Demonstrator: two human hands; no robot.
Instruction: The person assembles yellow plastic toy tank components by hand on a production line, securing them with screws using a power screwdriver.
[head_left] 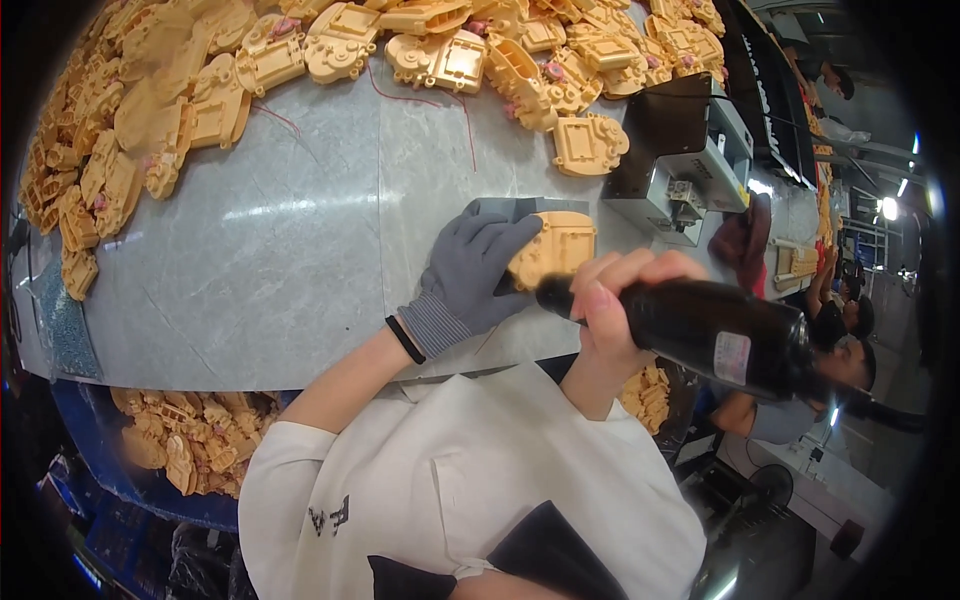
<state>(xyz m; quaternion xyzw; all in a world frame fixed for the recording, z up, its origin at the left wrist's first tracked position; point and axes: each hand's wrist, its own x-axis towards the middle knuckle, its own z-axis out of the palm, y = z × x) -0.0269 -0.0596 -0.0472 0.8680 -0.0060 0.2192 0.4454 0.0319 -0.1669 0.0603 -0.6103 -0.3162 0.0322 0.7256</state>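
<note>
My left hand, in a grey glove, is closed around the edge of a yellow-orange plastic housing. That housing rests over a dark grey block on the table. My right hand is bare and wraps round a black electric screwdriver, its cable trailing off to the right. The driver's nose points left at the housing's near edge; whether its tip touches is hidden. Just beyond my right hand stands a black-and-grey box-shaped machine, perhaps a screw feeder.
Many similar housings heap along the far and left sides of the grey table, some with red wires. A blue tub of housings stands below the near edge. A dark red cloth lies to the right. Co-workers sit farther right.
</note>
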